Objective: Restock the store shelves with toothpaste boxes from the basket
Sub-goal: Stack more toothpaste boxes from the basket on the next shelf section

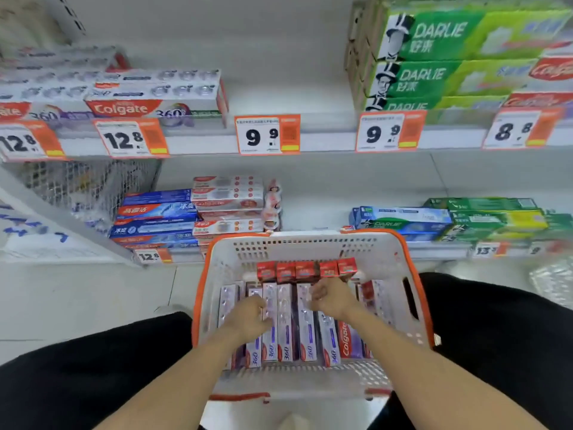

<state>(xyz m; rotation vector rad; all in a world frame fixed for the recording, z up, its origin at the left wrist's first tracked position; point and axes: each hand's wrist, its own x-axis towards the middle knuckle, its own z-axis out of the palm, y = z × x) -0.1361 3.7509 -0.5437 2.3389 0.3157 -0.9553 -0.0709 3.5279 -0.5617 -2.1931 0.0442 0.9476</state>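
A white basket with an orange rim (279,251) sits between my knees on the floor. Several purple Colgate 360 toothpaste boxes (286,330) lie side by side in it, with a row of small red boxes (305,270) at its far end. My left hand (248,319) reaches in, fingers and thumb curled round one purple box. My right hand (331,297) is beside it, fingers curled over the top end of another purple box (307,333). Matching Colgate 360 boxes (155,99) are stacked on the upper shelf at left.
A bare stretch of upper shelf lies above a 9.9 price tag (266,135), between the Colgate stack and green Darlie boxes (434,57). The lower shelf holds blue and red boxes (192,212) and more green boxes (483,218). A wire bin (86,187) hangs left.
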